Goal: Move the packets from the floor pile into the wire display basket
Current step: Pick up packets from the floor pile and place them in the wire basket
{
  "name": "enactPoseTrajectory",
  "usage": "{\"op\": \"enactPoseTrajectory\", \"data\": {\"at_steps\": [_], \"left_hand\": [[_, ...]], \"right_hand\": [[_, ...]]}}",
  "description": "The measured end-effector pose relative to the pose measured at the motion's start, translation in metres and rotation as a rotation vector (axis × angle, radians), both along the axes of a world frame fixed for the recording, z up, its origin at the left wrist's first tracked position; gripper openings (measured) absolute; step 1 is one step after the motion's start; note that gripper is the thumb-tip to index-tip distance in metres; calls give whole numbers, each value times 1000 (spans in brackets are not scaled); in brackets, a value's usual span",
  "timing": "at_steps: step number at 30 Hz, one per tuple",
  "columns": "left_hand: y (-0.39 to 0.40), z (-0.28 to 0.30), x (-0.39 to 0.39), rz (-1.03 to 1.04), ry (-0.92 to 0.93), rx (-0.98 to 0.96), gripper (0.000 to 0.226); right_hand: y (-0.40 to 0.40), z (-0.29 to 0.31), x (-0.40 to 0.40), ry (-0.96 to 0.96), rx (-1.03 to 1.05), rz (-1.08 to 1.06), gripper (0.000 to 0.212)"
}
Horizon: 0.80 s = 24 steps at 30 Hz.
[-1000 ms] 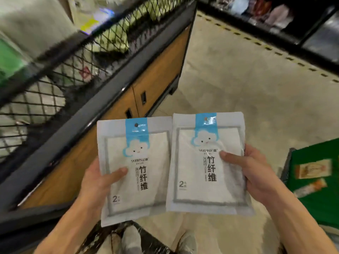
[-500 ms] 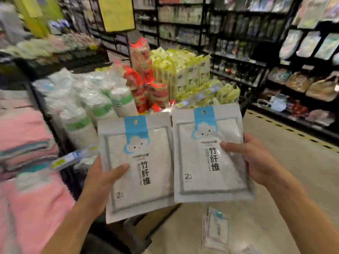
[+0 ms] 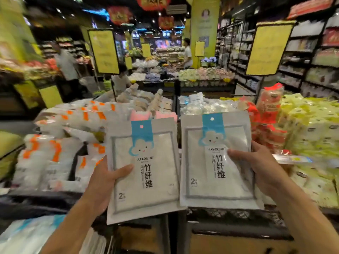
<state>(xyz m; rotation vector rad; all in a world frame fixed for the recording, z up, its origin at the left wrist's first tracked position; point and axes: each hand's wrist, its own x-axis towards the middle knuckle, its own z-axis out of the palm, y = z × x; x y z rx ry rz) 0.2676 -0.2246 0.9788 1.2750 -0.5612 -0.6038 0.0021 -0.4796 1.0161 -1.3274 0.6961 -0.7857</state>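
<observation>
I hold up two flat white packets with a blue cloud label, side by side at chest height. My left hand (image 3: 104, 182) grips the left packet (image 3: 145, 171) by its left edge, thumb across the front. My right hand (image 3: 260, 167) grips the right packet (image 3: 212, 162) by its right edge, thumb on the label. Both packets are upright, over the black rim of the wire display basket (image 3: 229, 213) just below them. The floor pile is out of view.
The baskets ahead hold orange-striped white packs (image 3: 60, 153) at left, red cups (image 3: 267, 121) and yellow packs (image 3: 311, 136) at right. Yellow signs on poles stand behind. People stand in the far aisle (image 3: 67, 66). Shelving lines the right side.
The view has swung up from the floor and basket side to the display tops and the shop beyond. Both hands keep the same hold on the packets, now raised above the basket rim.
</observation>
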Motion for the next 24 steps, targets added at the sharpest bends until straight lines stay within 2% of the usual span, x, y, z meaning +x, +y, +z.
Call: {"op": "enactPoseTrajectory", "data": {"at_steps": [1, 4, 7, 11, 13, 16, 17, 21, 24], "left_hand": [[20, 1, -6, 65, -7, 5, 95], [80, 4, -19, 224, -3, 8, 93], [144, 5, -33, 340, 17, 17, 103], [228, 4, -48, 489, 29, 20, 58], [267, 3, -56, 555, 40, 30, 58], [324, 1, -66, 610, 43, 39, 82], [343, 1, -68, 631, 43, 41, 81], [423, 3, -77, 712, 33, 54, 40], [483, -1, -78, 767, 65, 41, 40]], "right_hand": [[7, 3, 9, -9, 3, 48, 26], [36, 7, 40, -42, 18, 200, 21], [76, 7, 69, -39, 18, 349, 24], [135, 4, 101, -25, 24, 497, 28], [165, 4, 114, -20, 26, 557, 30], [216, 6, 133, -7, 27, 645, 33], [235, 7, 140, 0, 27, 664, 34], [318, 6, 165, 20, 37, 735, 33], [378, -4, 184, 38, 56, 788, 32]]}}
